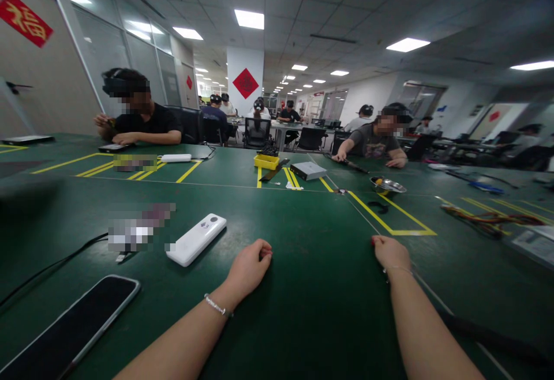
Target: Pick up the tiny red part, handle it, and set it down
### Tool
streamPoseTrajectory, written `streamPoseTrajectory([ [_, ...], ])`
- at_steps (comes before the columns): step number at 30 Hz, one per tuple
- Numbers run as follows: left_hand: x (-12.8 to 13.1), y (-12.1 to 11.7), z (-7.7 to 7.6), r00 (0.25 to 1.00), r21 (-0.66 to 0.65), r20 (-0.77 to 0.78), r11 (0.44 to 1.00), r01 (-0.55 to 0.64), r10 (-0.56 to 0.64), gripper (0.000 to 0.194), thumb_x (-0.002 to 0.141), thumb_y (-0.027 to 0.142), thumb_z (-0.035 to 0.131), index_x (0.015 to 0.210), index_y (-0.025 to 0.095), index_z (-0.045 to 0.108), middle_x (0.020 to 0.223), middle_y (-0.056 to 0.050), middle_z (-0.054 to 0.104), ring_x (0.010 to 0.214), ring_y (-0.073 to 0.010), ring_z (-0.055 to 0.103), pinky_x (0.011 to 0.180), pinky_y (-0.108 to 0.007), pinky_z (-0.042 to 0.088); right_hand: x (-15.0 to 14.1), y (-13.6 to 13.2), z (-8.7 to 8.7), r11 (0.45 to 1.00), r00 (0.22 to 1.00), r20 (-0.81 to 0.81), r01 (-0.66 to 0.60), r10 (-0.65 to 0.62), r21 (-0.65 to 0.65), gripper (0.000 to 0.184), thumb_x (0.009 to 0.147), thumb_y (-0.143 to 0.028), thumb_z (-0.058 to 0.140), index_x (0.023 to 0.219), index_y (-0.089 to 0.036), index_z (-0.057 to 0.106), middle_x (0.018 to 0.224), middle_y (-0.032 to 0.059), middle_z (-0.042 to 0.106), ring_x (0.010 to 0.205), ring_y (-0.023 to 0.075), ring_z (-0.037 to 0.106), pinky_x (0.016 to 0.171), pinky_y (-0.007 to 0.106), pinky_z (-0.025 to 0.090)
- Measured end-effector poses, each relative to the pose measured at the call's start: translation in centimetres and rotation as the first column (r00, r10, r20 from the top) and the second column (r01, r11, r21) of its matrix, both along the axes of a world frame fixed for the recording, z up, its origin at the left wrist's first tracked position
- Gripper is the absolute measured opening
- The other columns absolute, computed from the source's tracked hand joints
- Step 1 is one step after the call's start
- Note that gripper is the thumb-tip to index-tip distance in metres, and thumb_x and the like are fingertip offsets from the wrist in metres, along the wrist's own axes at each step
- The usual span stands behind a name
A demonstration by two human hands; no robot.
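Taking the table [311, 311] between my hands as the middle of the dial, my left hand [255, 260] is at nine o'clock, its fingers loosely curled inward with the thumb close against them, and I see nothing in them. My right hand [389, 252], at three, is folded into a loose fist; a small red thing [373, 241] shows at its outer edge, though I cannot tell whether I am gripping it. A bracelet circles each of my wrists. The white power bank [197, 240] lies flat at nine o'clock, just beyond my left hand and apart from it. A dark-screened phone [73, 334] lies at eight, nearer to me. Across the table, a yellow tray [266, 164] holding dark items sits at eleven, and a flat grey box [308, 170] at twelve. A black curved piece [378, 207] lies at two, with a shiny metal bowl [389, 184] beyond it, and tangled coloured wires [480, 218] spread out towards three. A person in black [145, 117] sits at ten, and another in grey [376, 138] at one, an arm reaching over the tabletop.
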State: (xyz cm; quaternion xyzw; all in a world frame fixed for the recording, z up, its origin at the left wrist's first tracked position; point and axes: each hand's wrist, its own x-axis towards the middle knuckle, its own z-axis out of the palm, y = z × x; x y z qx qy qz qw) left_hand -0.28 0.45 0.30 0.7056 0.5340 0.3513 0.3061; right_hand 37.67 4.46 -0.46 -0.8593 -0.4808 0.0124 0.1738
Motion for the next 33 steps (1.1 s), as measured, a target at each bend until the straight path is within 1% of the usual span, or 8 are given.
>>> streamPoseTrajectory([
  [4, 0.0, 0.0, 0.0, 1.000, -0.004, -0.009, 1.000, 0.008, -0.008, 0.015, 0.071, 0.024, 0.048, 0.083, 0.021, 0.057, 0.082, -0.003, 0.064, 0.077, -0.0171, 0.058, 0.069, -0.028, 0.042, -0.9, 0.3, 0.8, 0.995, 0.997, 0.074, -0.007, -0.001, 0.104, 0.043, 0.079, -0.032, 0.028, 0.102, -0.015, 0.060, 0.108, 0.0145, 0.058, 0.094, 0.0260, 0.053, 0.075, 0.035, 0.039],
  [7, 0.0, 0.1, 0.0, 1.000, -0.012, -0.009, 1.000, 0.011, -0.011, 0.016, 0.072, 0.024, 0.048, 0.085, 0.021, 0.057, 0.083, -0.003, 0.064, 0.079, -0.0177, 0.059, 0.071, -0.030, 0.042, -4.5, 0.6, 1.9, 0.941, 0.974, 0.177, -0.188, 0.141, 0.282, 0.044, 0.081, -0.026, 0.025, 0.105, -0.009, 0.057, 0.112, 0.0136, 0.055, 0.105, 0.0226, 0.046, 0.089, 0.035, 0.033],
  [10, -0.1, 0.1, -0.3, 1.000, 0.002, -0.015, 1.000, 0.009, -0.009, 0.022, 0.072, 0.023, 0.047, 0.092, 0.021, 0.057, 0.091, -0.005, 0.064, 0.086, -0.0189, 0.058, 0.077, -0.032, 0.042, -10.9, 0.0, 2.5, 0.825, 0.879, 0.186, -0.476, 0.438, 0.305, 0.043, 0.082, -0.028, 0.025, 0.107, -0.012, 0.056, 0.113, 0.0100, 0.055, 0.109, 0.0187, 0.043, 0.095, 0.034, 0.028],
  [15, -0.1, 0.6, -1.1, 0.997, 0.131, -0.069, 0.991, 0.032, -0.023, 0.040, 0.071, 0.019, 0.048, 0.111, 0.021, 0.051, 0.115, -0.007, 0.055, 0.106, -0.0213, 0.049, 0.092, -0.036, 0.033, -21.3, -3.6, 1.3, 0.519, 0.529, 0.080, -0.847, 0.845, 0.116, 0.044, 0.081, -0.034, 0.035, 0.121, -0.018, 0.045, 0.130, 0.0072, 0.041, 0.122, 0.0221, 0.027, 0.100, 0.038, 0.021],
  [21, 0.1, 0.5, -1.0, 0.963, 0.124, -0.251, 0.984, 0.130, -0.096, 0.042, 0.071, 0.016, 0.045, 0.112, 0.021, 0.052, 0.118, -0.004, 0.054, 0.111, -0.0182, 0.045, 0.099, -0.033, 0.028, -22.6, -4.4, 0.7, 0.401, 0.402, -0.016, -0.916, 0.916, -0.022, 0.046, 0.079, -0.037, 0.038, 0.124, -0.026, 0.039, 0.130, 0.0043, 0.040, 0.120, 0.0233, 0.030, 0.099, 0.042, 0.021],
  [23, 0.1, 0.4, -0.8, 0.945, 0.095, -0.315, 0.988, 0.123, -0.087, 0.044, 0.071, 0.018, 0.046, 0.115, 0.021, 0.050, 0.120, -0.004, 0.052, 0.113, -0.0184, 0.043, 0.099, -0.033, 0.027, -20.5, -3.1, 1.4, 0.480, 0.479, 0.037, -0.877, 0.877, -0.027, 0.040, 0.079, -0.035, 0.039, 0.116, -0.023, 0.048, 0.122, 0.0061, 0.048, 0.113, 0.0214, 0.039, 0.096, 0.037, 0.027],
  [28, -0.1, 0.2, -0.4, 0.930, 0.078, -0.358, 0.991, 0.113, -0.078, 0.042, 0.073, 0.023, 0.047, 0.115, 0.022, 0.049, 0.120, -0.005, 0.051, 0.115, -0.0196, 0.041, 0.099, -0.035, 0.028, -11.7, -0.7, 3.1, 0.944, 0.914, 0.285, -0.322, 0.289, 0.074, 0.035, 0.078, -0.030, 0.039, 0.106, -0.013, 0.053, 0.106, 0.0159, 0.051, 0.100, 0.0263, 0.047, 0.081, 0.037, 0.038],
  [33, -0.1, 0.0, -0.1, 0.936, 0.066, -0.340, 0.991, 0.120, -0.091, 0.040, 0.072, 0.022, 0.047, 0.112, 0.023, 0.051, 0.118, -0.004, 0.053, 0.114, -0.0194, 0.041, 0.099, -0.036, 0.028, -4.9, -0.6, 2.6, 0.995, 0.973, 0.214, 0.095, -0.089, -0.018, 0.047, 0.076, -0.039, 0.038, 0.112, -0.010, 0.046, 0.105, 0.0211, 0.048, 0.097, 0.0327, 0.048, 0.072, 0.041, 0.041],
])
